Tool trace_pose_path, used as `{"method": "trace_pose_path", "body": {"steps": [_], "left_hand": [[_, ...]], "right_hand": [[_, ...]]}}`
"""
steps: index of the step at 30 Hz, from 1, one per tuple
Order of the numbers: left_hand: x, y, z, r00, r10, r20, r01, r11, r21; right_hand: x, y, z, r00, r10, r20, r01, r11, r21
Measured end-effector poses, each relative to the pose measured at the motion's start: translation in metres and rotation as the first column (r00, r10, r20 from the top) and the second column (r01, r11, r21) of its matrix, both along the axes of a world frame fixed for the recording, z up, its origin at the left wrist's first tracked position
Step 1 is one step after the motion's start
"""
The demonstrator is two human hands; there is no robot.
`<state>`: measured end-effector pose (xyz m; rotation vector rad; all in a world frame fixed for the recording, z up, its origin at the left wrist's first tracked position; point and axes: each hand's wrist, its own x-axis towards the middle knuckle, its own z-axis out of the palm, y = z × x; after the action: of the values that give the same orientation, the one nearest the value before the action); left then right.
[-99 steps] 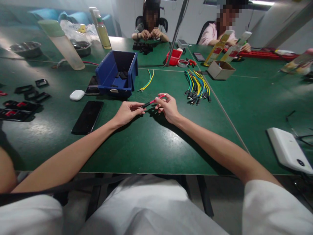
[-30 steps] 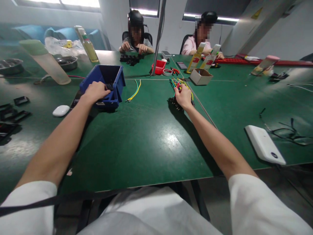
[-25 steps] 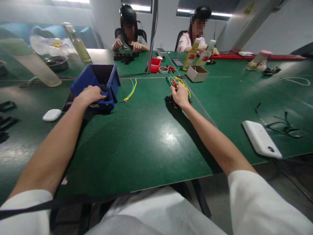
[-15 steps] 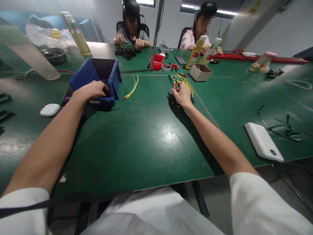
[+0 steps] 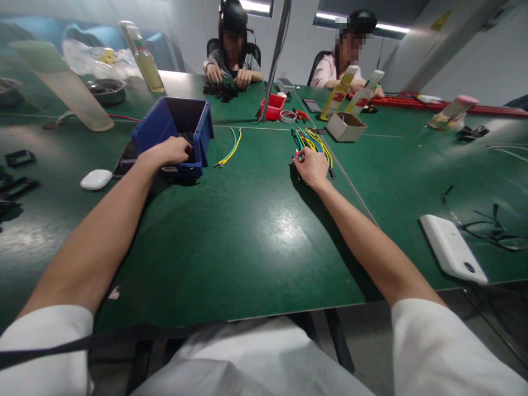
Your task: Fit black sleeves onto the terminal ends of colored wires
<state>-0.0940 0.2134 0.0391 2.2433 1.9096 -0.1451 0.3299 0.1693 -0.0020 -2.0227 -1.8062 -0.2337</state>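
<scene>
Inside the blue plastic bin (image 5: 171, 118), my left hand (image 5: 175, 149) reaches over the low front edge with curled fingers. Dark small parts lie by its fingertips; what they grip is hidden. My right hand (image 5: 314, 166) is closed in a pinch at the near end of a bundle of yellow, green and blue wires (image 5: 317, 140) with dark ends. A short red wire (image 5: 297, 155) shows at its thumb and fingertips. Between the hands, a yellow and green wire pair (image 5: 234, 148) with metal end lugs lies on the green table.
A small cardboard box (image 5: 346, 127), bottles (image 5: 340, 93) and a red tray (image 5: 273, 106) stand beyond the wires, by a metal pole (image 5: 275, 60). A white power bank (image 5: 452, 248) and glasses (image 5: 490, 228) lie right. A white case (image 5: 96, 179) lies left. Two people sit opposite.
The whole view has shifted slightly, so things appear further right. My left hand remains in the bin. My right hand has turned slightly at the wire bundle, its fingers more curled.
</scene>
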Motion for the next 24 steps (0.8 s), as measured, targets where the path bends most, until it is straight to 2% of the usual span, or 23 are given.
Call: {"method": "trace_pose_path", "body": {"steps": [7,11,18,24], "left_hand": [[0.009,-0.007,0.005,0.998,-0.050,0.025,0.045,0.982,0.186],[0.014,-0.012,0.010,0.997,-0.045,0.064,0.033,0.983,0.181],[0.015,-0.017,0.014,0.985,-0.067,0.160,0.042,0.987,0.154],[0.009,-0.011,0.009,0.984,-0.094,0.152,0.066,0.981,0.180]], "right_hand": [[-0.003,-0.001,0.004,0.998,0.016,0.054,-0.014,1.000,-0.028],[-0.007,-0.003,0.009,0.999,0.022,0.045,-0.023,1.000,0.007],[-0.022,-0.011,0.016,0.994,0.106,0.039,-0.111,0.975,0.195],[-0.049,-0.027,0.014,0.978,0.202,-0.050,-0.190,0.965,0.182]]}}
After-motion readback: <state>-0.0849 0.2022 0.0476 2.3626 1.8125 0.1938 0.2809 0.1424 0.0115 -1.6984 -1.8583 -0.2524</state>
